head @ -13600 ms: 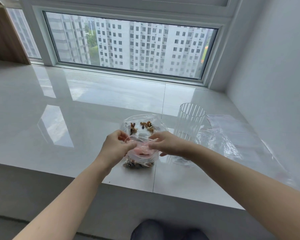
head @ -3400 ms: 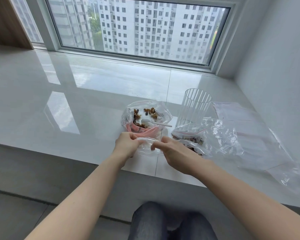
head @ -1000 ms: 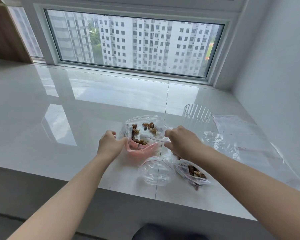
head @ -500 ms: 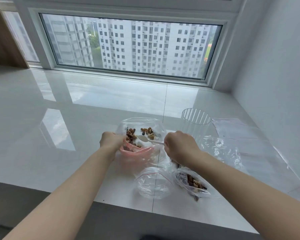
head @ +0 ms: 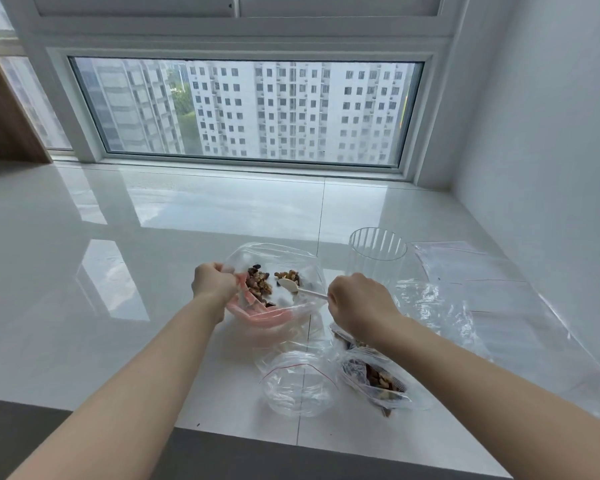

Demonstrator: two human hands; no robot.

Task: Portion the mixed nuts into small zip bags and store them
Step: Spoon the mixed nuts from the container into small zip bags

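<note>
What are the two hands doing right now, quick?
Left hand: grips the rim of the big bag of nuts, holding it open.
Right hand: closed on the handle of the white spoon inside that bag.

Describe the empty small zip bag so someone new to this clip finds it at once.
On the white ledge under the window, look near the front edge, below the big nut bag that both hands work in. The empty bag lies left of a filled bag; it alone is clear, puffed open, with nothing inside.

Head view, forward and downward
</note>
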